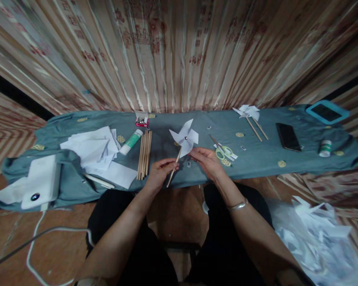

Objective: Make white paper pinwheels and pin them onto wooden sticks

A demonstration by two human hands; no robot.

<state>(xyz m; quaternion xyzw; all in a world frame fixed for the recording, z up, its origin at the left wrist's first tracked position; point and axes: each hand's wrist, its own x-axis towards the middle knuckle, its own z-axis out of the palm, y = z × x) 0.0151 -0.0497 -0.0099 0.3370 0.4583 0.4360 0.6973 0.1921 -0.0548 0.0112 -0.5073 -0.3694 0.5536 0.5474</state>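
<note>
Pinwheel [191,135] on a wooden stick [170,178], held over the middle of the cloth-covered table [256,159].
Left hand [161,170] pinches the stick; the right hand's [208,162] fingertips meet at the paper, though whether they grip it I cannot tell. Folded and pinned, it looks nearly done. Two more pinwheels [247,111], seemingly complete, lie at the far edge, right of middle; bare sticks [143,155] lie unused.

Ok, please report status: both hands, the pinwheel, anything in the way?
Left hand pinching stick. Right hand at pinwheel, lower blade. Silver pin at its centre. Scissors nearby, not between hands.
</note>
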